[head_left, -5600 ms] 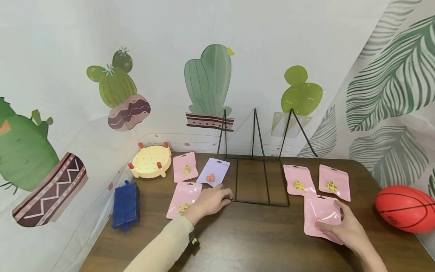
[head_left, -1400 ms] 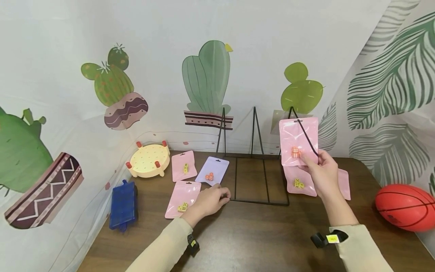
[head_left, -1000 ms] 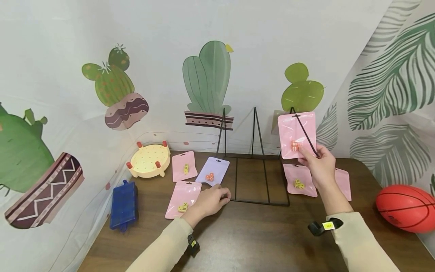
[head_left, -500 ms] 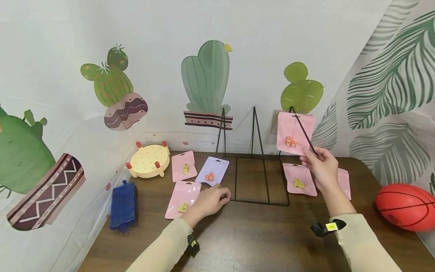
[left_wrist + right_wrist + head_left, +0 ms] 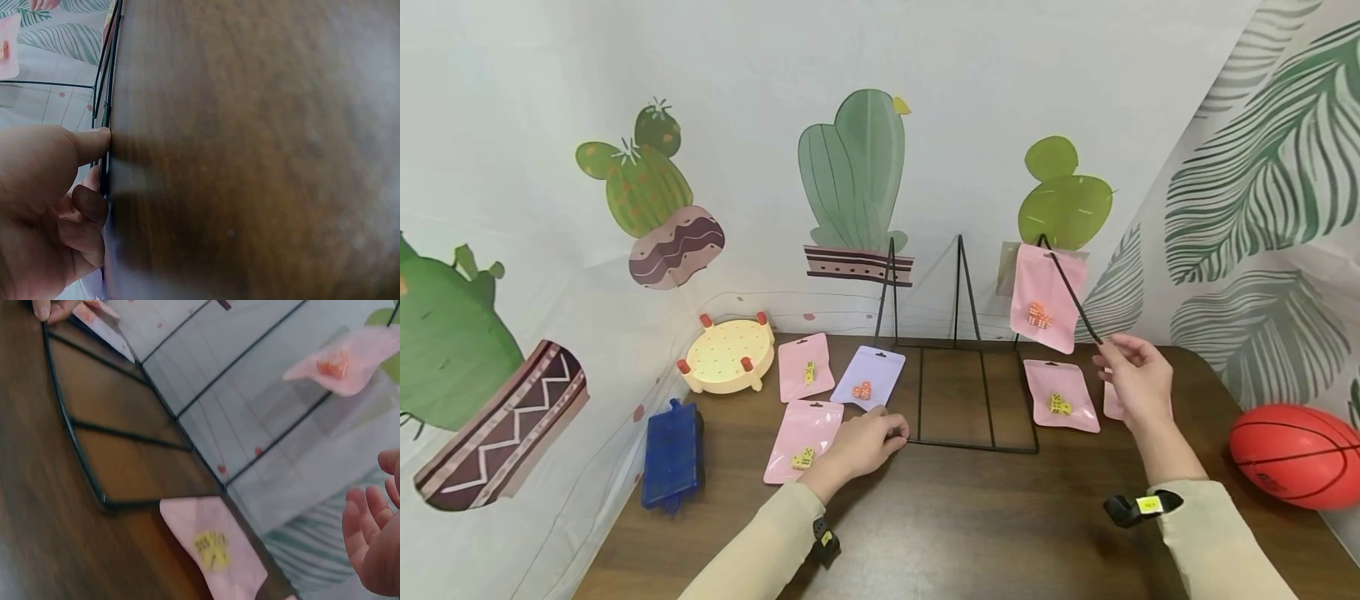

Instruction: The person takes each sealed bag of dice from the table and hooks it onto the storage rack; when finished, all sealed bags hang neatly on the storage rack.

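A pink pouch with orange dice hangs on the right prong of the black wire rack; the right wrist view shows the same hanging pouch. Just beside the prong's lower end is the right hand, off the pouch, its fingers loosely bent with nothing in them, as the right wrist view of that hand shows. The left hand grips the rack's front left corner. Its thumb and fingers are on the wire in the left wrist view, where the hand meets the rack.
Pink pouches with yellow dice lie left and right of the rack, beside a lilac pouch. Another pink pouch is partly behind the right hand. A yellow pegged disc, blue case and red ball are at the sides.
The right hand lifted the orange-dice pouch from the table onto the right prong, then let go and moved right. The pouch swung a little. The left hand stayed on the rack.
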### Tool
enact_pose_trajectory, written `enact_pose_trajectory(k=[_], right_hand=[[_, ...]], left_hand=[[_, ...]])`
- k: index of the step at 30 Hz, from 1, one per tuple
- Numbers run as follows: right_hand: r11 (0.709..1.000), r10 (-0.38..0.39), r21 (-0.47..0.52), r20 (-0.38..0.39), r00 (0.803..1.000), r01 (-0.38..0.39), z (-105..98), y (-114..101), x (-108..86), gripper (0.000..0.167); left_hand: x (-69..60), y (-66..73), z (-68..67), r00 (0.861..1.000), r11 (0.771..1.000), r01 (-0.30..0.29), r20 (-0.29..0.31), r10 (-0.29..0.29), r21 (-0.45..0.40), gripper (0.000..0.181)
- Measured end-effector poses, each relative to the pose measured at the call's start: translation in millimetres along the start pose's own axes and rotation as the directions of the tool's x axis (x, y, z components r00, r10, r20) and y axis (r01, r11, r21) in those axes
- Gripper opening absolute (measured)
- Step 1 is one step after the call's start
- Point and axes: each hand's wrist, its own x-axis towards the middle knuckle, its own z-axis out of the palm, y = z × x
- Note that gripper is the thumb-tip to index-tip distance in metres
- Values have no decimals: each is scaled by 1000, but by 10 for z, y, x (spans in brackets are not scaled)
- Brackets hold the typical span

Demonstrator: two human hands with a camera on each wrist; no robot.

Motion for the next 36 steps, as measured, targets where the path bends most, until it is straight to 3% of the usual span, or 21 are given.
enact_pose_trajectory(k=[2, 4, 9, 14, 17, 25, 31, 36], right_hand=[[992, 2, -124, -44, 999, -7, -77, 31, 17, 14], [962, -9, -272, -76, 997, -12, -159, 94, 45, 20], [810, -33, -586, -45, 998, 0, -373, 309, 113, 56], [652, -18, -758, 22, 1000, 29, -542, 459, 123, 74], [589, 12, -808, 18, 1000, 7, -606, 547, 124, 80], [497, 107, -866, 0, 994, -53, -688, 689, 156, 100], [486, 70, -874, 18, 997, -18, -708, 728, 176, 88], [499, 74, -867, 31, 997, -10, -718, 724, 166, 87]], left_hand=[[-2, -3, 5, 1000, 1000, -1, -2, 1, 0, 4], [-1, -3, 4, 1000, 1000, -3, 0, 3, -1, 4], [-2, 1, -11, 1000, 1000, -4, 7, 4, 1, 5], [-4, -6, 0, 1000, 1000, -2, 8, 2, 0, 7], [-4, -8, 9, 1000, 1000, -1, 8, 1, 0, 8], [-1, -9, 18, 1000, 1000, -2, 9, 2, -3, 6], [-4, -5, 6, 1000, 1000, 2, 12, -2, -7, 7], [-2, -2, 1, 1000, 1000, 7, 14, -6, -8, 5]])
